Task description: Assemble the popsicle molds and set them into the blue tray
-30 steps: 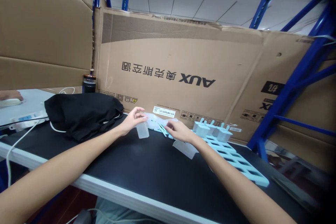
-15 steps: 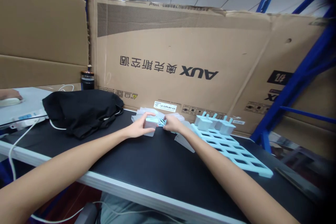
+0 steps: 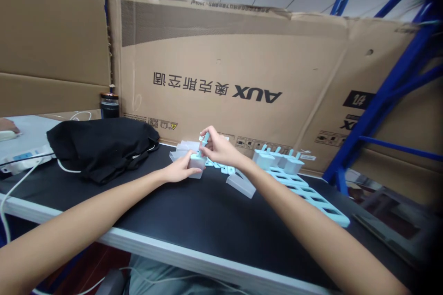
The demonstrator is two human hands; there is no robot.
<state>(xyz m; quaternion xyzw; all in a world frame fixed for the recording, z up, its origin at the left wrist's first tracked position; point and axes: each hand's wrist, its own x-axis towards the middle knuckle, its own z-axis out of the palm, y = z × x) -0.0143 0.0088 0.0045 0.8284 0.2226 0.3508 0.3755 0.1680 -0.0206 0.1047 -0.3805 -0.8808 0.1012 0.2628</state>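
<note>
Stick, light blue, sits pinched between the fingers of my right hand at the centre of the frame. Its long axis is steep, upper end tipped toward the upper right, lower end pointing down at the pale-blue top of the clear mold. My left hand grasps that mold from its left side, holding it roughly upright, so it lies below and slightly left of my right hand. Whether the stick's tip is inside the top, I cannot tell.
</note>
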